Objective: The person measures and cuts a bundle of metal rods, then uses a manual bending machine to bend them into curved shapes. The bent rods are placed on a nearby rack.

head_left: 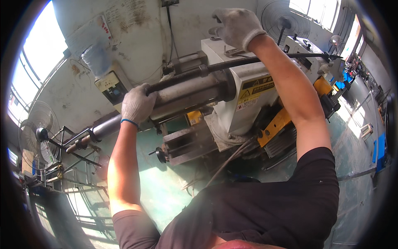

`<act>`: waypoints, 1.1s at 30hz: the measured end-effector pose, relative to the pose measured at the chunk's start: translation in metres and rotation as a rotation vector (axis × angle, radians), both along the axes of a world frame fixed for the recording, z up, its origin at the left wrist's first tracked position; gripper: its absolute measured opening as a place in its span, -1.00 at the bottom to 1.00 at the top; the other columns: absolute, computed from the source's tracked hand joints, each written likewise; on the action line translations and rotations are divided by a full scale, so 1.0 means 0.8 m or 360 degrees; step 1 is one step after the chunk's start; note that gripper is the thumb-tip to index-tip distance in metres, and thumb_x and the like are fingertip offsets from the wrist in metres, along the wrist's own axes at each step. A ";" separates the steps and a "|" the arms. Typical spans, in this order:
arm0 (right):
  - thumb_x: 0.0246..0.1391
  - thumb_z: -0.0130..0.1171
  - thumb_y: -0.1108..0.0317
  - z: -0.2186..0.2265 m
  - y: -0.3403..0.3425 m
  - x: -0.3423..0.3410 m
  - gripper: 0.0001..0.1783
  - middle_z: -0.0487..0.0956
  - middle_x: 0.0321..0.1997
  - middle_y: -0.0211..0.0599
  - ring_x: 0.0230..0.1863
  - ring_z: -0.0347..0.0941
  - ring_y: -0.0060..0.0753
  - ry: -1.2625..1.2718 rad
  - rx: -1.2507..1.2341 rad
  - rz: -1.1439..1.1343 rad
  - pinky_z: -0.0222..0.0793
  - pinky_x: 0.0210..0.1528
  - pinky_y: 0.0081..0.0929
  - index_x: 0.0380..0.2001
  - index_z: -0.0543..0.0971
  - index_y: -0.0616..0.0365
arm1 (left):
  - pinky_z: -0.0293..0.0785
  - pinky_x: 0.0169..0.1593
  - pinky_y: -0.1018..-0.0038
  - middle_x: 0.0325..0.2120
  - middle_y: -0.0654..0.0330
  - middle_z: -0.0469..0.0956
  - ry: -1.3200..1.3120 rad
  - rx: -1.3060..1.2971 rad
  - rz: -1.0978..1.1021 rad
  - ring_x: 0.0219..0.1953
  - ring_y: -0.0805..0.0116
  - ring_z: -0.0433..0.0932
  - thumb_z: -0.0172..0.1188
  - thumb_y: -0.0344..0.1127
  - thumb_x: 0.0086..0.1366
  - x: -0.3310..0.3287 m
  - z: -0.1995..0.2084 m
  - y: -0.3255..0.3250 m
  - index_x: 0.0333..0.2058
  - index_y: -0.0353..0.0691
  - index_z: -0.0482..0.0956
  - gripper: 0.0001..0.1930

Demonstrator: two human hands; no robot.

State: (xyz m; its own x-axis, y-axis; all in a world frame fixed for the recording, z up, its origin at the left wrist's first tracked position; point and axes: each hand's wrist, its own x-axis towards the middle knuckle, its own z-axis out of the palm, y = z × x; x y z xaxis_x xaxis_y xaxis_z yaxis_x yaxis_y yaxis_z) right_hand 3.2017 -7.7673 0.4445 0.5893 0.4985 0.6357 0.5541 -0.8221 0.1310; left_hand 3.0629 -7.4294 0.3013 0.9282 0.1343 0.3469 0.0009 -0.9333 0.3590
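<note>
Both my hands wear pale knitted gloves. My left hand [139, 104] is closed at the near left end of a long dark threaded rod [176, 79], its fingers partly hidden; it also lies against a thick metal cylinder [186, 92] of the machine. The rod slants up to the right over the cylinder and passes behind my right forearm. Raised above the pale machine housing [251, 74], my right hand [240, 28] has thumb and fingers apart, with nothing visible between them. Small metal tools [234, 52] lie on the housing top just below it.
Below the cylinder is a slide with a handwheel [161, 155]. A yellow machine part [274, 126] sits at right. Fans stand far left [41, 133] and at the back [285, 23]. A control box [111, 88] is by the wall. Steel racks [81, 166] occupy the left floor.
</note>
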 end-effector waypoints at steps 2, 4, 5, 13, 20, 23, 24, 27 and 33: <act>0.22 0.51 -0.13 -0.019 0.010 -0.021 -0.33 0.83 -0.05 -0.03 0.08 0.79 0.06 0.0085 -0.0290 0.0171 0.66 0.29 -0.15 0.24 0.71 0.07 | 0.61 0.24 0.00 -0.05 -0.16 0.79 0.0048 -0.0004 0.0052 0.08 -0.24 0.73 0.25 -0.04 0.42 -0.001 -0.003 0.003 0.04 -0.18 0.80 -0.58; 0.24 0.49 -0.08 -0.045 0.037 -0.051 -0.40 0.82 -0.04 -0.01 0.09 0.79 0.00 0.0196 -0.0728 0.0161 0.65 0.30 -0.16 0.17 0.74 0.10 | 0.62 0.23 0.00 -0.06 -0.16 0.79 0.0061 -0.0017 0.0054 0.07 -0.24 0.73 0.24 -0.04 0.42 0.003 -0.004 0.003 0.04 -0.18 0.80 -0.59; 0.25 0.49 -0.07 -0.045 0.046 -0.061 -0.42 0.81 0.00 0.00 0.12 0.78 -0.02 0.0292 -0.0876 0.0110 0.65 0.31 -0.16 0.15 0.75 0.11 | 0.62 0.23 0.00 -0.06 -0.15 0.79 0.0056 -0.0028 0.0036 0.07 -0.24 0.73 0.24 -0.04 0.42 0.002 -0.003 0.003 0.04 -0.18 0.80 -0.59; 0.29 0.45 -0.09 -0.031 0.056 -0.064 -0.38 0.83 -0.02 0.02 0.04 0.81 -0.04 0.0319 -0.1020 0.0278 0.68 0.22 -0.12 0.23 0.72 0.11 | 0.63 0.18 -0.01 -0.10 -0.15 0.79 -0.0012 -0.0020 0.0041 0.03 -0.23 0.74 0.25 -0.03 0.41 0.003 -0.013 0.008 0.03 -0.16 0.80 -0.60; 0.26 0.49 -0.13 -0.033 0.058 -0.033 -0.32 0.83 0.08 -0.06 0.11 0.80 -0.05 0.0269 -0.0745 0.0353 0.68 0.26 -0.15 0.28 0.71 0.06 | 0.63 0.18 0.01 -0.11 -0.15 0.79 -0.0018 -0.0075 0.0058 0.03 -0.22 0.74 0.27 -0.06 0.41 0.003 -0.011 0.004 0.03 -0.14 0.81 -0.62; 0.22 0.53 -0.16 -0.015 0.036 -0.002 -0.31 0.83 0.09 -0.08 0.14 0.79 -0.02 0.0181 -0.0303 0.0247 0.66 0.30 -0.14 0.27 0.72 0.02 | 0.63 0.17 0.01 -0.12 -0.16 0.79 0.0001 -0.0078 0.0045 0.02 -0.23 0.75 0.27 -0.05 0.41 -0.001 0.001 -0.002 0.02 -0.15 0.81 -0.62; 0.20 0.55 -0.19 -0.001 0.028 0.018 -0.28 0.83 0.11 -0.08 0.16 0.78 0.01 0.0128 0.0008 0.0183 0.64 0.33 -0.12 0.27 0.72 0.00 | 0.63 0.16 0.00 -0.13 -0.16 0.79 0.0003 -0.0058 0.0051 0.02 -0.23 0.74 0.27 -0.05 0.41 0.000 0.004 -0.005 0.01 -0.16 0.80 -0.62; 0.15 0.58 -0.23 -0.012 0.061 -0.015 -0.23 0.81 0.15 -0.03 0.21 0.74 0.09 0.0390 -0.0432 0.0368 0.62 0.36 -0.09 0.29 0.72 -0.01 | 0.62 0.15 -0.01 -0.14 -0.17 0.78 0.0003 -0.0066 0.0051 0.01 -0.24 0.74 0.26 -0.05 0.40 0.005 -0.008 0.007 -0.01 -0.17 0.80 -0.63; 0.20 0.52 -0.24 -0.005 0.050 -0.004 -0.25 0.80 0.16 -0.04 0.21 0.74 0.11 0.0269 -0.0381 0.0234 0.62 0.36 -0.06 0.28 0.71 0.02 | 0.62 0.14 -0.03 -0.12 -0.17 0.78 -0.0003 -0.0027 0.0032 0.02 -0.25 0.73 0.26 -0.04 0.39 0.001 -0.006 0.002 -0.01 -0.16 0.80 -0.62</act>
State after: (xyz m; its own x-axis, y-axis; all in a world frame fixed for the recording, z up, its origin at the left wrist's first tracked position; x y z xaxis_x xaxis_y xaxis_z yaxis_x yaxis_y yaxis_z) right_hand 3.1985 -7.7269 0.4402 0.5873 0.7096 0.3894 0.6948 -0.6887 0.2071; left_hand 3.0638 -7.4276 0.2969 0.9248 0.1585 0.3459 0.0187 -0.9269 0.3748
